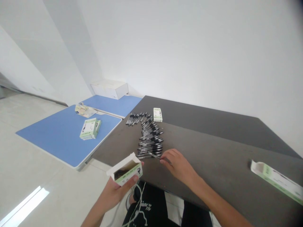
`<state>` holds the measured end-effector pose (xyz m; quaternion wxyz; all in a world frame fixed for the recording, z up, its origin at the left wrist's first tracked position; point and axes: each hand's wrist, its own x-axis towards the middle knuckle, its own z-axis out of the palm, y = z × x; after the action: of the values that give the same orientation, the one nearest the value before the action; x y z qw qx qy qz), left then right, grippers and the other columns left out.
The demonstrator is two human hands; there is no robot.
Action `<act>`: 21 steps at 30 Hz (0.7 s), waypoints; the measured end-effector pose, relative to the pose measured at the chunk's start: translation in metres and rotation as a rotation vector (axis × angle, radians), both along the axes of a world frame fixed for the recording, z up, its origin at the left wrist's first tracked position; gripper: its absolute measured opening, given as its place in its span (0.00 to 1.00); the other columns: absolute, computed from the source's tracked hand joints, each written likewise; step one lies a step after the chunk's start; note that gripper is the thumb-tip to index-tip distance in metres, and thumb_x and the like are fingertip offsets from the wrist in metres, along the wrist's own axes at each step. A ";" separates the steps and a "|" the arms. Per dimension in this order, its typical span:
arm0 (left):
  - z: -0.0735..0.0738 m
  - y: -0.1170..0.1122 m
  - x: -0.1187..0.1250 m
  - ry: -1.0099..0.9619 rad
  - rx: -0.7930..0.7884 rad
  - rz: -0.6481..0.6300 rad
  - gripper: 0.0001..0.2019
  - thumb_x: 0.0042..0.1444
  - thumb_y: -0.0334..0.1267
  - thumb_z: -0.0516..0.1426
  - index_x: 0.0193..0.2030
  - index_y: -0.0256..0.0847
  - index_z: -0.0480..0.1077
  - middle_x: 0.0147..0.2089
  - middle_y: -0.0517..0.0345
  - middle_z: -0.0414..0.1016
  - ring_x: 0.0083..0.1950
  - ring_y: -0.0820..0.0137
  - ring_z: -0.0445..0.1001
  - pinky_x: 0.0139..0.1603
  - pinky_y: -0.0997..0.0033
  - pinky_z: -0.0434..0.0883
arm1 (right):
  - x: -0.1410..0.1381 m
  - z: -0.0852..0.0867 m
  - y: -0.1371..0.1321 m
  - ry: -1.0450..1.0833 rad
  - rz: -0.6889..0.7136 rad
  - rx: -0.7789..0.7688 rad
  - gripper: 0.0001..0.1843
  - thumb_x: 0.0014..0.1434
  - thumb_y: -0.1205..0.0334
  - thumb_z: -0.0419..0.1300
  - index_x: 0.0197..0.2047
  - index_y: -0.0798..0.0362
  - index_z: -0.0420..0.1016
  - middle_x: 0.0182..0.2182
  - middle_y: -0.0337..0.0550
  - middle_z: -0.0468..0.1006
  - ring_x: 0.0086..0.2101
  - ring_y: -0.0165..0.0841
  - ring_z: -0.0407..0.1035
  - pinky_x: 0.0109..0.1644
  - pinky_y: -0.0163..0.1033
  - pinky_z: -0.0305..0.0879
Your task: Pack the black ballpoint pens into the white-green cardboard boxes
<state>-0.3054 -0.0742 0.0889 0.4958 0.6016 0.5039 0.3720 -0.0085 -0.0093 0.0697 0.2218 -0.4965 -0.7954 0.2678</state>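
Observation:
My left hand (113,195) is at the table's near edge, shut around an open white-and-green cardboard pen box (124,169), with dark contents inside. My right hand (176,165) pinches a black-and-clear ballpoint pen (155,155) at the near end of a long, loose pile of similar pens (150,138). The pile lies on a dark grey tabletop (208,151). A closed white-and-green pen box (157,114) stands beyond the pile. Another long white-and-green box (276,180) lies flat near the right edge of the view.
Two blue folding tables (68,135) stand left of the dark table, holding a stack of green-and-white boxes (90,128) and loose papers (84,110). A white box (109,89) sits on the floor by the wall. A white cable hangs near my lap.

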 end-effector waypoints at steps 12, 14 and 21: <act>0.010 0.032 0.078 -0.038 0.069 -0.330 0.25 0.66 0.53 0.62 0.63 0.41 0.75 0.60 0.48 0.83 0.61 0.54 0.80 0.65 0.59 0.74 | 0.086 0.057 -0.053 1.152 -0.356 -0.436 0.21 0.61 0.41 0.67 0.43 0.50 0.80 0.29 0.45 0.84 0.22 0.31 0.74 0.20 0.30 0.61; 0.011 0.037 0.090 -0.033 0.087 -0.357 0.24 0.67 0.52 0.63 0.64 0.41 0.75 0.60 0.48 0.83 0.61 0.55 0.80 0.65 0.60 0.73 | 0.093 0.065 -0.058 1.242 -0.254 -0.499 0.30 0.58 0.34 0.67 0.54 0.49 0.81 0.48 0.54 0.87 0.30 0.38 0.82 0.17 0.29 0.62; 0.024 0.040 0.118 0.005 0.143 -0.409 0.22 0.66 0.50 0.63 0.63 0.41 0.75 0.59 0.49 0.84 0.58 0.56 0.81 0.63 0.60 0.75 | 0.090 0.089 -0.077 1.308 -0.225 -0.283 0.24 0.58 0.41 0.74 0.47 0.50 0.79 0.39 0.49 0.89 0.20 0.31 0.79 0.12 0.24 0.58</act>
<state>-0.1873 -0.0345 0.1130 0.5156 0.7259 0.3448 0.2971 0.0818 -0.0862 0.1589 0.6167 -0.3364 -0.3982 0.5899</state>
